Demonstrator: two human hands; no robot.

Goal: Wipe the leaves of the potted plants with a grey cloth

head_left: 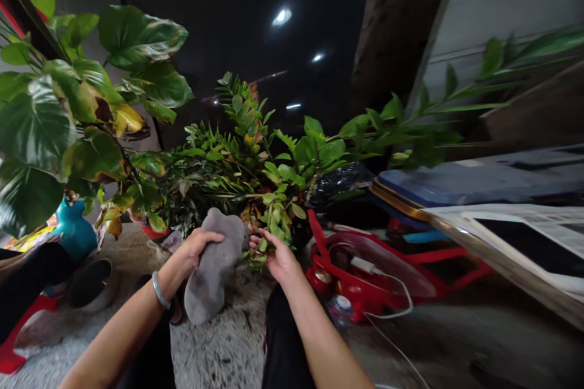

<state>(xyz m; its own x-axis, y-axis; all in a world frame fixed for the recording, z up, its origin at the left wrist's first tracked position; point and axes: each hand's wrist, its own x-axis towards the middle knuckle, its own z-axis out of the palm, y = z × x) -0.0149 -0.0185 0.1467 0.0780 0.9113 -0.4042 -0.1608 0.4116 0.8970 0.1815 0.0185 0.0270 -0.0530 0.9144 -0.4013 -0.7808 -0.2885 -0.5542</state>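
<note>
Grey, soft-looking and plush, that's the cloth [214,273], hanging in a lumpy, rounded sheet with darker smudges along its lower half! It's up in front of the person, over the rough floor [219,358], and the left grip [198,249] has it: thumb across the upper face, fingers tucked behind, firmly closed on its left edge, with most of the fabric drooping below. Just to the right, the right grip [283,262] sits with fingers curled in among the leafy stem [283,225]; whether it's pinching a leaf, I can't tell. Cloth and stem close together here!

Out to the containers now. On the right, an open red container [365,298] with a white plug block [364,265] in or on it, its cable [396,315] looping down to the floor. Tucked beside it, a clear bottle [341,313] with a white cap, contents too blurred to read. Over on the left, a round pot [101,302], dark inside, and a teal jug [75,234] behind it.

Wider again: big variegated leaves [34,127] crowd the left, and far right, a smeared surface [515,284] carries a pale-framed dark panel [524,243].
</note>
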